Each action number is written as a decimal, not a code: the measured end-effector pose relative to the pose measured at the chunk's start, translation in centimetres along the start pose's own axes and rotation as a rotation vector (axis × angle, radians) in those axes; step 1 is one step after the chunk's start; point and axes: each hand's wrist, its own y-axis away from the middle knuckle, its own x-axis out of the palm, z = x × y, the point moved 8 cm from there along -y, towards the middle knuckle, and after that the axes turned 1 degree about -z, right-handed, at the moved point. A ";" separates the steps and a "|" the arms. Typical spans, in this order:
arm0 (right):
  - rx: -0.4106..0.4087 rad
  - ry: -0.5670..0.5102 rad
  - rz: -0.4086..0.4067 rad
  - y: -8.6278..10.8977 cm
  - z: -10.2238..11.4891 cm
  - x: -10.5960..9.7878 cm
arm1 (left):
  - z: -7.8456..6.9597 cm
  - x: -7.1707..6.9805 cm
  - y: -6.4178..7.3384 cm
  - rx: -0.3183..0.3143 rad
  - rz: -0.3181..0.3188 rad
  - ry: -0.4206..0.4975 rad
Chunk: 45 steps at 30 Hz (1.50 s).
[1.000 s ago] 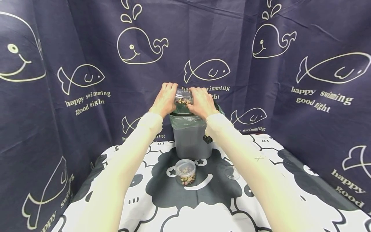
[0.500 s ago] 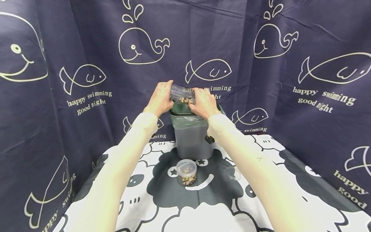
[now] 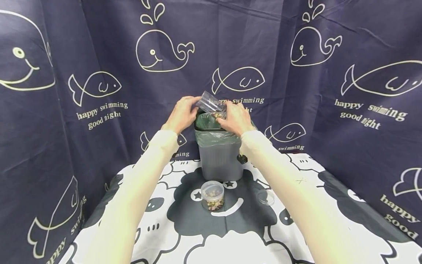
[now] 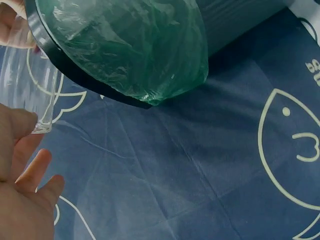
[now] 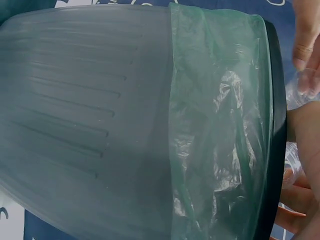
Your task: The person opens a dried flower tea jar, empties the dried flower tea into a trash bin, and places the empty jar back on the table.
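Observation:
Above the mouth of a lined bin (image 3: 221, 157), both my hands hold a clear plastic jar (image 3: 207, 101). It is tilted, with its right end lower. Small dried flower bits (image 3: 218, 114) lie inside near that lower end. My left hand (image 3: 181, 115) pinches the raised left end; in the left wrist view, thumb and index finger meet the jar (image 4: 45, 100) there. My right hand (image 3: 238, 118) grips the lower end, covering it. The right wrist view shows the right hand (image 5: 306, 150) beside the bin's dark rim, mostly cut off by the frame.
A second clear jar (image 3: 212, 201) with dried flower bits stands in front of the bin on the patterned cloth (image 3: 230, 253). A clear round lid (image 3: 265, 197) lies right of it. A green bag (image 3: 215, 138) lines the bin. Dark blue curtains hang behind and at both sides.
The jar has tipped from nearly level to a slant, its left end rising and its right end dropping. Both hands have shifted slightly, the right one to the right. The standing jar has stayed put.

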 end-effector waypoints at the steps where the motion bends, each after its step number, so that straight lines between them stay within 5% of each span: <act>1: 0.001 0.002 0.001 0.0 0.0 0.0 | 0.0 -0.1 -0.1 -0.002 -0.006 0.010; 15: 0.001 0.045 0.046 0.1 0.2 0.2 | -0.1 -0.3 -0.5 -0.069 -0.044 0.074; 28: 0.001 0.030 0.030 0.0 0.0 0.5 | -0.9 -0.3 -1.3 -0.065 -0.070 0.096; 39: 0.024 -0.017 0.062 0.0 0.0 0.8 | -2.6 -0.3 -2.5 -0.063 -0.055 0.138; 45: 0.024 -0.014 0.053 0.1 -0.2 0.6 | -2.1 0.0 -2.1 -0.091 -0.044 0.138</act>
